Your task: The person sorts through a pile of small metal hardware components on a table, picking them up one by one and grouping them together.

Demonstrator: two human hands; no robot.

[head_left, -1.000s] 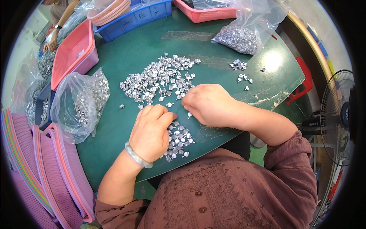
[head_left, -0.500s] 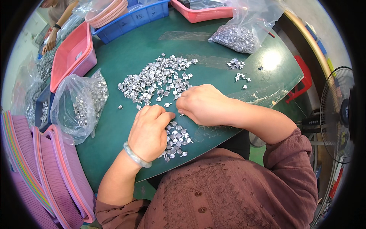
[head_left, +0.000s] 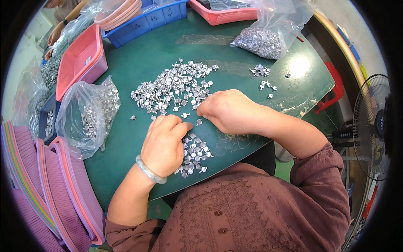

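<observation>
My left hand [head_left: 163, 145] lies palm-down, fingers curled together, tips just touching my right hand [head_left: 228, 110], whose fingertips are tucked under; whether they pinch a piece I cannot tell. Small silvery metal studs [head_left: 174, 86] lie heaped just beyond on the dark green round table [head_left: 138, 63], a smaller batch [head_left: 194, 153] under my left palm. They look light, hard, slippery (take by the stem). Clear plastic bag of studs [head_left: 90, 111] to the left.

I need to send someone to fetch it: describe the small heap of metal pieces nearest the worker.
Start at the green table and find the left hand. The small heap of silver pieces lies just right of it, near the table's front edge. Unlike the big pile farther back, it is compact and close to the body.
</observation>
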